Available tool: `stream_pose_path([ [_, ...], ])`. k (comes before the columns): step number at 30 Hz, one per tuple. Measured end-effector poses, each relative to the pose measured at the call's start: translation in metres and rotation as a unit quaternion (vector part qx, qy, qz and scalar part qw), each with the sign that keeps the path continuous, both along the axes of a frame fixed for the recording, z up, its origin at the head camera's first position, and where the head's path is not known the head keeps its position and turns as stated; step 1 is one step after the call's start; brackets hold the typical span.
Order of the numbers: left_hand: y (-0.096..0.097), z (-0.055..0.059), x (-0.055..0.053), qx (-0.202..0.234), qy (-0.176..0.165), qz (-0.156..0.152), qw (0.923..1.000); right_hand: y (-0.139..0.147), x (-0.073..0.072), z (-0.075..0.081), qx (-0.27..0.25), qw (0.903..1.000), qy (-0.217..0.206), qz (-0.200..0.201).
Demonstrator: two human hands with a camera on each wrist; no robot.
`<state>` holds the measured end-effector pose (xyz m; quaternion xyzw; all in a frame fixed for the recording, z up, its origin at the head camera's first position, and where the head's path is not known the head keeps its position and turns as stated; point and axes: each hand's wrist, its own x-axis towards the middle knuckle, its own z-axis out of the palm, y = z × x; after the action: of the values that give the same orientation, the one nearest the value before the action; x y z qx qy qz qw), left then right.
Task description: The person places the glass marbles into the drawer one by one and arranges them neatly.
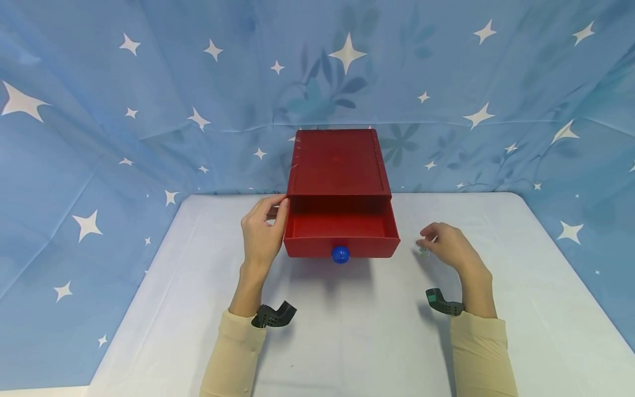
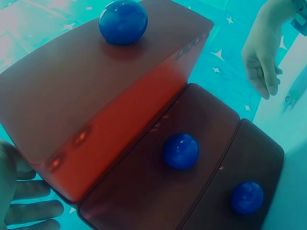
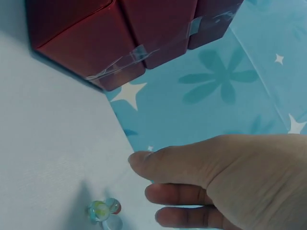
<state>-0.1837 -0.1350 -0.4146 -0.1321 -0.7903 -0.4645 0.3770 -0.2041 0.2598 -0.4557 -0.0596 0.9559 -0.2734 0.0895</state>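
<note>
A red drawer cabinet (image 1: 339, 162) stands at the back of the table, its top drawer (image 1: 312, 247) pulled out and bare inside. That drawer has a round blue knob (image 1: 340, 255). Against the cabinet's left side rests my left hand (image 1: 261, 229), its fingers (image 2: 34, 213) extended beside it in the left wrist view. To the right of the cabinet, my right hand (image 1: 448, 245) hovers with loosely bent fingers, holding nothing. Several small glass marbles (image 3: 100, 211) lie clustered on the table just off its fingertips, clear with yellow and red tints.
Two lower drawers, with blue knobs (image 2: 181, 151), are closed beneath the top one. Clear tape (image 3: 139, 51) runs along the cabinet's side. A white cloth covers the table (image 1: 387, 342); behind it hangs a blue star-patterned curtain (image 1: 238, 71).
</note>
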Motion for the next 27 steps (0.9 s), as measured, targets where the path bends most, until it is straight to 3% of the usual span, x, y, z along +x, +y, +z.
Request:
stream_pose_path([
  [9, 0.000, 0.000, 0.000, 0.002, 0.009, 0.004, 1.0000, 0.005, -0.002, -0.009, 0.014, 0.9984, -0.054, -0.012],
  [27, 0.000, -0.001, 0.000, -0.010, 0.006, 0.006, 0.9999, 0.005, -0.004, -0.021, 0.024, 0.9953, -0.090, -0.027],
])
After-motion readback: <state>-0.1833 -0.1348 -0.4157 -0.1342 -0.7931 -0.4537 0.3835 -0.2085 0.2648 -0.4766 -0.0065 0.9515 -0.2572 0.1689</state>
